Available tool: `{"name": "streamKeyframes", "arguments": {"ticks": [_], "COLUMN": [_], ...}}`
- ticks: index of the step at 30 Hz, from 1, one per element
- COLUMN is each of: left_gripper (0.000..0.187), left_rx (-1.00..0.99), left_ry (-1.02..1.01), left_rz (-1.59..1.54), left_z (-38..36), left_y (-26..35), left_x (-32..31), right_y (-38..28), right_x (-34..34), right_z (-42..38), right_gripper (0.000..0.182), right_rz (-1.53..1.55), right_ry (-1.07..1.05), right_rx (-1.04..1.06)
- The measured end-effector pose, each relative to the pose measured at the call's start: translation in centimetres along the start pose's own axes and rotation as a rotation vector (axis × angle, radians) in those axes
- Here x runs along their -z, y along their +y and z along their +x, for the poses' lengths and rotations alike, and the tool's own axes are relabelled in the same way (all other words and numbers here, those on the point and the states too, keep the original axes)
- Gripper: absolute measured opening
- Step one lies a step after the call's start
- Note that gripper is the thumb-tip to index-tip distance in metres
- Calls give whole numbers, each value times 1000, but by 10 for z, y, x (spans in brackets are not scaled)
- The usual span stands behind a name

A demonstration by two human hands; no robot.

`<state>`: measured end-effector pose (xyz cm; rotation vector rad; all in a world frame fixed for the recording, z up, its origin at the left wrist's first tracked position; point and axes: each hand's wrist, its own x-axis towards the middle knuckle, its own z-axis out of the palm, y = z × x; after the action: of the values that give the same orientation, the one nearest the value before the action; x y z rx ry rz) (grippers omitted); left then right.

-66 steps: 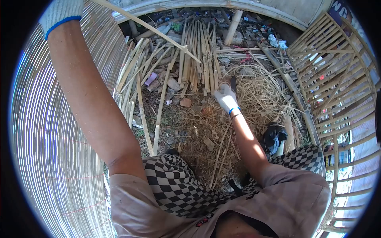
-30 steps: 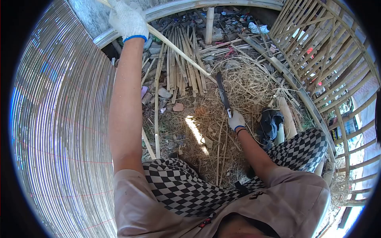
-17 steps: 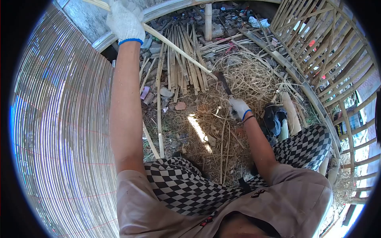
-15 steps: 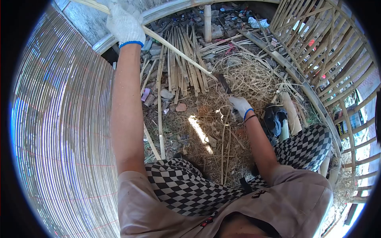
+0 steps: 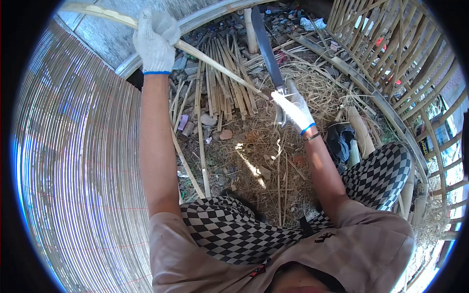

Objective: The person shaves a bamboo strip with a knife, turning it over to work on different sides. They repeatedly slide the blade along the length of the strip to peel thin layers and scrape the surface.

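Knife (image 5: 269, 51) in my right hand (image 5: 297, 110) has swung up beside the stick pile (image 5: 212, 88), apparently pausing any cut; my left hand (image 5: 155, 46), well apart, clamps the bamboo strip (image 5: 115, 16) slanting across the pile.

Black-and-white checkered trousers (image 5: 234, 232), blue-cuffed white gloves (image 5: 157, 49)

Black bundle (image 5: 338, 141) seen near slatted bamboo frame (image 5: 421, 77). White scrap (image 5: 312, 24) seen on far rubble (image 5: 285, 24); purple piece (image 5: 183, 122) flanked by stones (image 5: 207, 119).
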<state>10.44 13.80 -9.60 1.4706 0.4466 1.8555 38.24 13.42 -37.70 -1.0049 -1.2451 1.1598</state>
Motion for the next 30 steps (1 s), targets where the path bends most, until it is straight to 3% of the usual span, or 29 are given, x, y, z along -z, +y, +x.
{"name": "streamKeyframes", "arguments": {"ticks": [2, 3, 4, 6, 10, 13, 14, 16, 18, 22, 23, 27, 30], "left_gripper": [46, 47, 47, 47, 45, 41, 41, 42, 48, 55, 56, 56, 57], "left_rx": [19, 42, 63, 79, 55, 42, 38, 20, 18, -24, -24, -28, -46], "left_ry": [-43, -90, -136, 13, 231, -45, 71, 295, 256, 30, 60, 118, 166], "left_rz": [-21, -52, -82, -34, 14, -44, -11, 58, 71, 63, 87, 122, 158], "left_z": [-2, -2, -2, -4, -5, -6, -10, -15, -13, -20, -23, -25, -28], "left_y": [0, 0, 4, 5, 2, 3, 3, 3, 2, 2, 2, -1, -2], "left_x": [1, 10, 10, 9, 5, 20, 16, 4, 8, 13, 11, 8, 3], "right_y": [-9, -21, -31, -18, -50, -28, -31, -37, -37, -81, -71, -45, -9], "right_x": [14, 16, 7, 3, -33, -67, -73, -82, -90, -95, -101, -106, -94], "right_z": [1, -15, -23, -20, -37, -30, -31, -27, -23, -18, -14, -2, 7], "right_gripper": [69, 37, 30, 29, 27, 34, 42, 36, 36, 30, 25, 30, 29], "right_rz": [253, 167, 138, -591, -459, -80, 19, -188, -399, -536, -536, -683, -752], "right_ry": [-373, -355, -295, -182, -119, -296, -355, -306, -196, -290, -224, -137, -213], "right_rx": [-300, -324, -157, 199, 274, 13, -37, 107, 324, 374, 559, 599, 416]}}
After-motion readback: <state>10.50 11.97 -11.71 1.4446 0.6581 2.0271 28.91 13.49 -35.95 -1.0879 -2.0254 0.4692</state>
